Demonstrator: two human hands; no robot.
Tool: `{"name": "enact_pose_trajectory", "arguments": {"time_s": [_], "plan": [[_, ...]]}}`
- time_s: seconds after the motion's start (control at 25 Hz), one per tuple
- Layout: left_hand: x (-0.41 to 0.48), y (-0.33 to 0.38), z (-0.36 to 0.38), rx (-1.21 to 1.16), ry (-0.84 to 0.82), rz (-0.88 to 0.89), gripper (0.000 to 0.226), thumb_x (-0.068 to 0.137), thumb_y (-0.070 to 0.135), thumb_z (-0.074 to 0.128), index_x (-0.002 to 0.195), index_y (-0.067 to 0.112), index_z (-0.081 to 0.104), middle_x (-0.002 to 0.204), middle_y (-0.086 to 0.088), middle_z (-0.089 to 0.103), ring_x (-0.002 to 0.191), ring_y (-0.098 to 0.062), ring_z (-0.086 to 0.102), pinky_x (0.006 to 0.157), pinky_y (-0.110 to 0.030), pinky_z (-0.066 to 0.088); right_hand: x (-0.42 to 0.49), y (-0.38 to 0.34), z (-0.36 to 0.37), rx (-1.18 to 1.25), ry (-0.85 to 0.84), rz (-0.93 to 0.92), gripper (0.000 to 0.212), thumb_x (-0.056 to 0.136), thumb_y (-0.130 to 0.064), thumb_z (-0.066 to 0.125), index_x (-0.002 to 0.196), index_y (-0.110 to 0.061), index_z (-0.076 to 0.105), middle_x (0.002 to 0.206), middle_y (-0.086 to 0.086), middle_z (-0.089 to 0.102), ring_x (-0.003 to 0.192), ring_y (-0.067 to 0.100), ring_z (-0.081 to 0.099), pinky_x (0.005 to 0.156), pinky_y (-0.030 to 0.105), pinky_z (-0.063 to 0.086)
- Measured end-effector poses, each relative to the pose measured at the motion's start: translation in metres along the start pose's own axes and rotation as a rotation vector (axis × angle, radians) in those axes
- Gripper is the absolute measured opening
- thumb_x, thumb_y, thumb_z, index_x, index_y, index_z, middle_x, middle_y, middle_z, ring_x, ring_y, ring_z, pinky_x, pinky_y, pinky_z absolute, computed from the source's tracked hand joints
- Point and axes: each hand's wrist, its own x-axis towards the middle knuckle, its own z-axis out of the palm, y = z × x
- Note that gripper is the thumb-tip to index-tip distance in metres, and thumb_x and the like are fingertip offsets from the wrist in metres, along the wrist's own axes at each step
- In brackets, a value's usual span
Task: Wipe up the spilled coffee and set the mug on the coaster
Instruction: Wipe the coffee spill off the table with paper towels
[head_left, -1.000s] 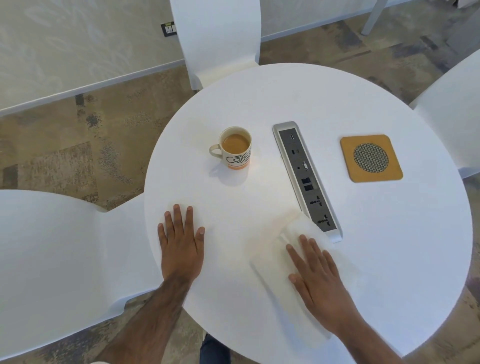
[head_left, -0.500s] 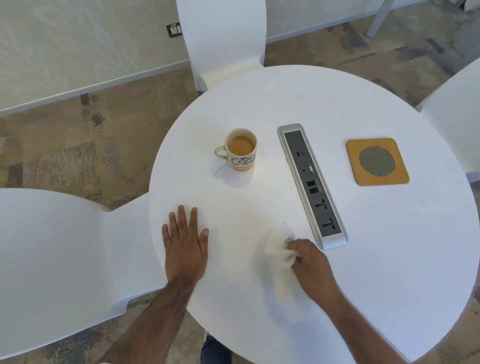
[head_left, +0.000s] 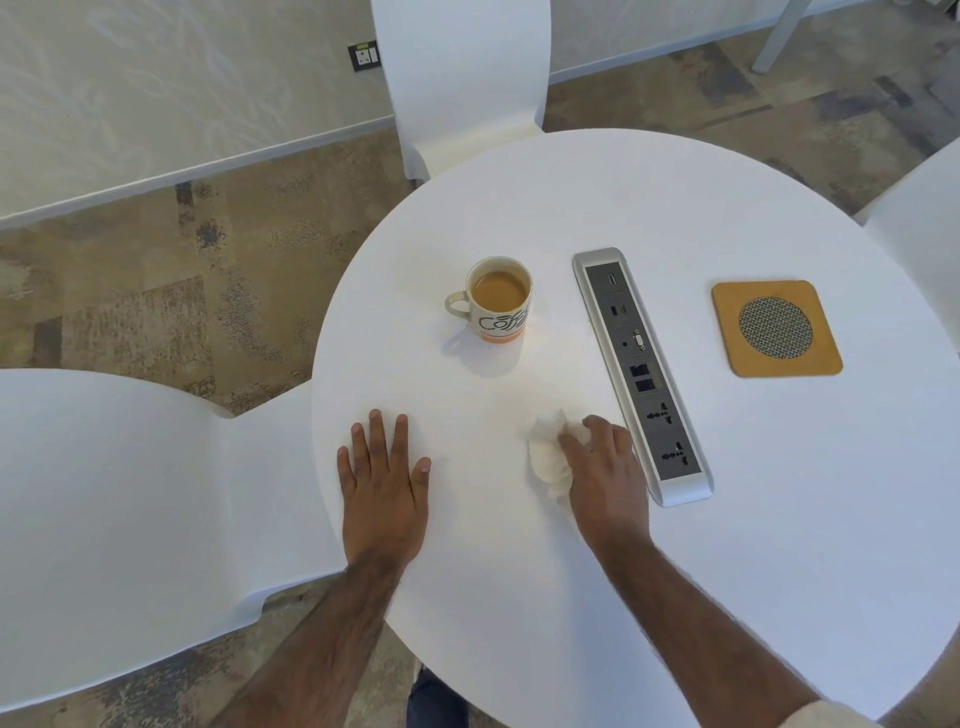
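Observation:
A cream mug (head_left: 497, 304) with "Coffee" lettering and an orange base stands on the round white table (head_left: 649, 571), full of milky coffee, handle to the left. A faint pale stain lies on the table between the mug and my right hand. My right hand (head_left: 605, 480) is shut on a crumpled white tissue (head_left: 548, 457) pressed to the tabletop, just left of the socket strip. My left hand (head_left: 382, 480) lies flat, fingers spread, near the table's left edge. The square cork coaster (head_left: 775, 328) with a round mesh centre sits at the right, bare.
A silver and grey socket strip (head_left: 641, 371) runs down the table's middle between mug and coaster. White chairs stand at the far side (head_left: 460, 78), the left (head_left: 119, 493) and the right edge (head_left: 919, 208). Patterned carpet lies below.
The flat tissue under my right hand has been bunched into a wad and gripped. My right hand moved up and slightly left along the strip. My left hand stayed put.

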Motion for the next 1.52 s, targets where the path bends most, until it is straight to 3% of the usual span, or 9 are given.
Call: {"name": "enact_pose_trajectory", "arguments": {"time_s": [0.12,0.2,0.36,0.52,0.64,0.84,1.12,1.4,1.52], "plan": [[0.0,-0.001,0.0,0.0,0.007,-0.002,0.066,0.106,0.05,0.009,0.165,0.021,0.013,0.174,-0.011,0.003,0.161,-0.033,0.002,0.129,-0.052,0.005,-0.015,-0.01,0.014,0.129,-0.115,0.098,0.054,0.085,-0.02,0.063,0.137,-0.005,0.055,0.151,0.022,0.045,0.141,0.044,0.039,0.113,0.054,0.042],[0.0,0.0,0.0,-0.002,0.006,-0.002,0.066,0.106,0.05,0.009,0.165,0.021,0.014,0.174,-0.01,0.004,0.161,-0.034,0.003,0.129,-0.053,0.005,-0.025,-0.021,0.02,0.149,-0.13,0.112,0.063,0.096,-0.047,0.053,0.144,-0.007,0.044,0.164,0.019,0.029,0.155,0.04,0.019,0.124,0.052,0.023],[0.001,0.001,0.0,-0.005,0.007,-0.001,0.065,0.106,0.049,0.012,0.165,0.021,0.013,0.174,-0.01,0.003,0.161,-0.033,0.002,0.129,-0.053,0.007,-0.008,-0.025,0.032,0.237,-0.1,0.102,0.019,0.102,-0.01,0.053,0.118,-0.001,0.054,0.162,0.026,0.031,0.153,0.044,0.024,0.117,0.06,0.034],[0.001,0.0,0.001,0.012,0.0,-0.008,0.065,0.107,0.049,0.011,0.165,0.021,0.012,0.174,-0.01,0.003,0.161,-0.033,0.002,0.129,-0.053,0.006,0.042,-0.012,0.038,0.29,-0.054,0.223,0.042,0.104,-0.014,0.034,0.144,-0.011,0.041,0.171,0.002,0.01,0.157,0.014,0.004,0.126,0.042,0.021],[0.001,0.0,0.001,0.018,0.004,-0.007,0.064,0.107,0.048,0.013,0.165,0.021,0.012,0.174,-0.01,0.003,0.161,-0.033,0.001,0.129,-0.052,0.006,0.073,-0.011,0.038,0.293,-0.003,0.325,0.038,0.104,-0.01,0.042,0.14,-0.014,0.053,0.165,0.014,0.026,0.155,0.032,0.017,0.124,0.049,0.024],[0.0,-0.001,0.002,0.017,0.001,-0.011,0.064,0.107,0.047,0.015,0.165,0.02,0.015,0.174,-0.011,0.005,0.161,-0.033,0.003,0.129,-0.053,0.006,0.066,-0.065,0.049,0.22,-0.155,-0.11,0.05,0.094,-0.002,0.054,0.144,0.0,0.052,0.161,0.021,0.038,0.152,0.047,0.025,0.122,0.056,0.028],[0.0,-0.002,0.002,-0.008,0.024,0.011,0.061,0.107,0.039,0.018,0.164,0.02,0.016,0.174,-0.012,0.007,0.16,-0.034,0.006,0.128,-0.054,0.008,-0.037,-0.07,0.053,0.126,-0.208,-0.477,0.055,0.1,-0.01,0.045,0.154,-0.006,0.04,0.167,0.01,0.031,0.157,0.033,0.017,0.127,0.047,0.019],[0.0,0.006,-0.005,-0.026,0.007,0.016,0.065,0.106,0.044,0.018,0.164,0.015,0.019,0.173,-0.015,0.009,0.16,-0.037,0.009,0.127,-0.057,0.011,-0.004,0.007,0.022,0.151,-0.15,-0.044,0.057,0.096,-0.001,0.047,0.152,-0.006,0.043,0.167,0.01,0.03,0.157,0.034,0.016,0.122,0.054,0.029],[0.01,0.032,-0.013,-0.097,0.061,0.31,0.058,0.109,0.035,0.029,0.163,0.017,0.023,0.173,-0.011,0.014,0.16,-0.031,0.01,0.128,-0.052,0.014,0.03,-0.01,0.028,0.303,-0.146,-0.002,0.064,0.091,0.01,0.046,0.153,-0.003,0.039,0.167,0.012,0.028,0.158,0.03,0.017,0.124,0.051,0.027]]}}
